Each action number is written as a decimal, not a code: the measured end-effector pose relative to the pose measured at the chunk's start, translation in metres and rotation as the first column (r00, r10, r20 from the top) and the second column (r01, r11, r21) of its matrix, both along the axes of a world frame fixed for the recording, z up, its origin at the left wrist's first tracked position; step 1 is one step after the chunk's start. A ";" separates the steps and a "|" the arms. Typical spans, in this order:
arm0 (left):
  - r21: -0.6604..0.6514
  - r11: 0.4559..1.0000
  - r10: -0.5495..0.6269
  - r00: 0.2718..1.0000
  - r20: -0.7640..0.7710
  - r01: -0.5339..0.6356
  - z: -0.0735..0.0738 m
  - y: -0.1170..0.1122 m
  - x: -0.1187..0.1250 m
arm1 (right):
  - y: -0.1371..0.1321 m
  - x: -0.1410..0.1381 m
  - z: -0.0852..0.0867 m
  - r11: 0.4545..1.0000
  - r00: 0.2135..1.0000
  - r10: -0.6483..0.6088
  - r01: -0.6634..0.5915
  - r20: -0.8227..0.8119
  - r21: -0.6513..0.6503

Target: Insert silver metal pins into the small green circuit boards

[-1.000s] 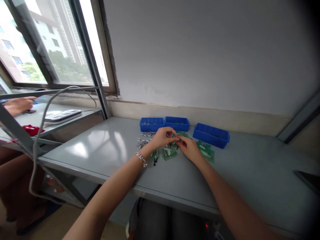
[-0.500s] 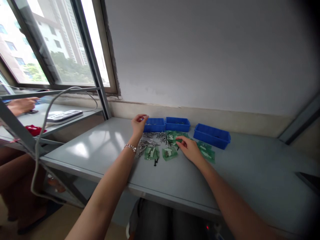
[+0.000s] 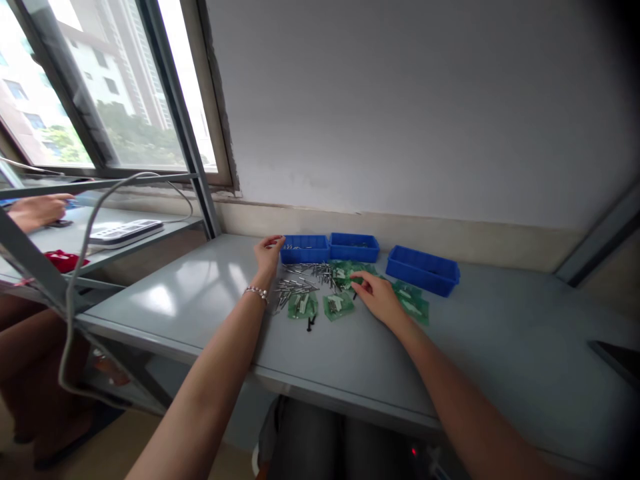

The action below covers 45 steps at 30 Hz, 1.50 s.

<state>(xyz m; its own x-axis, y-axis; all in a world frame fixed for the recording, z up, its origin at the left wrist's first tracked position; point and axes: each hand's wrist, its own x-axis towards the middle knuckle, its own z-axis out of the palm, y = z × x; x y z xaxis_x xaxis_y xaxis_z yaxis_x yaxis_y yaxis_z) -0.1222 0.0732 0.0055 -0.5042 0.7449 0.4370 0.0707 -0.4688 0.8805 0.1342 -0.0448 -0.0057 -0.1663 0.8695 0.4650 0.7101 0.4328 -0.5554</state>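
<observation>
My left hand (image 3: 269, 253) is at the left end of the left blue bin (image 3: 304, 257), thumb and fingers pinched together; whatever is between them is too small to make out. My right hand (image 3: 379, 295) is curled over the green plastic bags, its fingertips closed on a dark piece that looks like a black screw (image 3: 355, 294). Between the hands spreads a pile of metal pins or screws (image 3: 299, 285). Two small green bags with parts inside, a left one (image 3: 303, 305) and a right one (image 3: 339, 306), lie in front of it. Black screws (image 3: 311, 325) rest nearer the edge.
A middle blue bin (image 3: 354, 247) and a right blue bin (image 3: 423, 270) stand along the wall. More green bags (image 3: 413, 302) lie right of my right hand. On the left, past a metal frame with a grey cable (image 3: 75, 300), a co-worker's hand (image 3: 43, 212) shows.
My left hand has moved left, from over the left bin's near corner to beside its end. My right hand stays nearly still. The view has shifted slightly.
</observation>
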 end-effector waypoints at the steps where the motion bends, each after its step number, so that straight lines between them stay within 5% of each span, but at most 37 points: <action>1: -0.006 1.000 0.001 1.000 -0.003 -0.001 0.000 0.000 0.000 | 0.000 0.000 0.000 1.000 1.000 0.001 -0.001 -0.001 -0.001; 34: -0.057 0.996 0.062 0.992 -0.108 -0.069 -0.005 0.003 -0.004 | 0.001 -0.001 -0.001 1.000 1.000 -0.003 0.003 0.016 -0.006; 41: -0.006 0.985 0.165 0.952 -0.260 -0.172 0.003 -0.001 -0.002 | 0.000 -0.001 0.000 1.000 1.000 -0.002 0.002 0.017 -0.014; 45: 0.042 0.990 0.142 0.883 -0.447 -0.138 0.016 -0.012 0.013 | 0.000 -0.001 0.000 1.000 1.000 0.005 -0.005 0.014 -0.018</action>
